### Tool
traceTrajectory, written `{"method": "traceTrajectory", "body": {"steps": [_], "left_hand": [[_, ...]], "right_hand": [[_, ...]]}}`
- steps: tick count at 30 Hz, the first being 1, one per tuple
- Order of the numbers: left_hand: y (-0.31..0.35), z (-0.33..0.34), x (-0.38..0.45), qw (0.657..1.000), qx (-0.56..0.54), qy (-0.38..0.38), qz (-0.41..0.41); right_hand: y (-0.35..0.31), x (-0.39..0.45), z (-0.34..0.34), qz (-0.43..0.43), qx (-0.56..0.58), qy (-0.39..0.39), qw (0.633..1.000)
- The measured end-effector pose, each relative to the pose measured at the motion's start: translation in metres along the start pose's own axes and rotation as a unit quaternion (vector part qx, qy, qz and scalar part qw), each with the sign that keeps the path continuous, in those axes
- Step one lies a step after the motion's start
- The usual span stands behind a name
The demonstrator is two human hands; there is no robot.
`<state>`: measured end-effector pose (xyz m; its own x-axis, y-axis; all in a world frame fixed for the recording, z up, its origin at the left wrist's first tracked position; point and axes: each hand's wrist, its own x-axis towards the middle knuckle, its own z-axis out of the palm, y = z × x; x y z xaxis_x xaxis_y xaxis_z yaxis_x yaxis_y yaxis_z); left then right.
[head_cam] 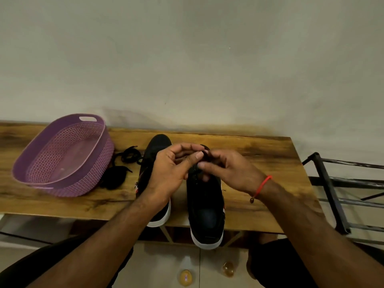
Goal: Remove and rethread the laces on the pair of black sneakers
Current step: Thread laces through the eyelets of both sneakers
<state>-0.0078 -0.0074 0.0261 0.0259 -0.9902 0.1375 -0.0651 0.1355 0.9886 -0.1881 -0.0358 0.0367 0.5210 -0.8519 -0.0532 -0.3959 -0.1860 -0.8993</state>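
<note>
- Up close, our left hand (169, 173) and right hand (230, 170) meet above the right sneaker (204, 206), just over its lace area near the toe end.
- Our left thumb and fingers are curled toward each other, and the right fingertips are pinched together on something dark between the two hands; it looks like a lace end, though blur keeps us from being sure.
- That sneaker stands on the wooden table (266, 159) with its white-soled heel hanging over the near edge.
- Beside it, the left sneaker (154, 150) lies partly hidden under our left hand and wrist.
- Left of the shoes, loose black laces (122, 165) lie in a heap on the table, just beside the purple basket (62, 154).
- A red thread bracelet (262, 187) circles our right wrist.
- A dark metal rack (340, 192) stands past the table's right end.
</note>
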Motion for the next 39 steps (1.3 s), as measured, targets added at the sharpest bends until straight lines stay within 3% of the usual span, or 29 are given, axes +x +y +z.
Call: {"method": "traceTrajectory", "body": {"steps": [2, 4, 7, 9, 11, 13, 16, 18, 19, 21, 24, 26, 28, 30, 35, 37, 39], "left_hand": [[-0.003, -0.011, 0.005, 0.984, 0.16, 0.001, 0.08], [-0.004, -0.025, 0.011, 0.958, 0.262, 0.017, 0.114], [0.0, -0.043, 0.02, 0.952, 0.286, 0.041, 0.099], [0.001, -0.049, 0.022, 0.954, 0.285, 0.06, 0.076], [0.002, -0.048, 0.023, 0.967, 0.234, 0.085, 0.058], [0.003, -0.036, 0.018, 0.982, 0.17, 0.073, 0.046], [0.003, -0.011, 0.007, 0.994, 0.101, 0.006, 0.043], [0.001, -0.002, 0.002, 0.995, 0.082, -0.029, 0.055], [0.0, -0.001, 0.001, 0.994, 0.08, -0.041, 0.061], [-0.003, -0.006, 0.003, 0.992, 0.098, -0.052, 0.06], [-0.011, -0.023, 0.013, 0.986, 0.158, -0.052, 0.023], [-0.015, -0.033, 0.018, 0.983, 0.171, -0.061, -0.006], [-0.015, -0.037, 0.019, 0.979, 0.196, -0.056, -0.012], [-0.012, -0.036, 0.018, 0.976, 0.216, -0.039, -0.012], [-0.014, -0.039, 0.021, 0.96, 0.278, 0.042, -0.019], [-0.014, -0.041, 0.022, 0.96, 0.275, 0.054, -0.018], [-0.013, -0.039, 0.02, 0.969, 0.245, 0.039, -0.004]], "right_hand": [[0.0, 0.004, -0.012, 0.027, 0.105, 0.098, 0.989], [0.007, 0.006, -0.041, 0.054, 0.245, 0.258, 0.933], [0.021, 0.001, -0.08, 0.09, 0.358, 0.407, 0.836], [0.033, -0.003, -0.091, 0.126, 0.365, 0.451, 0.804], [0.036, -0.003, -0.088, 0.147, 0.245, 0.45, 0.846], [0.027, -0.001, -0.071, 0.105, 0.089, 0.386, 0.912], [0.0, -0.002, -0.031, -0.005, -0.001, 0.12, 0.993], [-0.01, -0.002, -0.009, -0.016, -0.014, -0.039, 0.999], [-0.01, -0.001, -0.003, -0.01, -0.039, -0.062, 0.997], [-0.008, 0.001, -0.004, 0.006, -0.08, -0.004, 0.997], [0.003, 0.003, -0.028, 0.043, -0.026, 0.188, 0.981], [0.013, 0.002, -0.054, 0.058, 0.055, 0.332, 0.94], [0.02, -0.002, -0.072, 0.066, 0.13, 0.421, 0.895], [0.025, -0.003, -0.078, 0.075, 0.176, 0.454, 0.87], [0.031, 0.0, -0.08, 0.089, 0.171, 0.513, 0.837], [0.031, -0.001, -0.081, 0.101, 0.126, 0.494, 0.854], [0.031, -0.001, -0.076, 0.14, -0.014, 0.399, 0.906]]}}
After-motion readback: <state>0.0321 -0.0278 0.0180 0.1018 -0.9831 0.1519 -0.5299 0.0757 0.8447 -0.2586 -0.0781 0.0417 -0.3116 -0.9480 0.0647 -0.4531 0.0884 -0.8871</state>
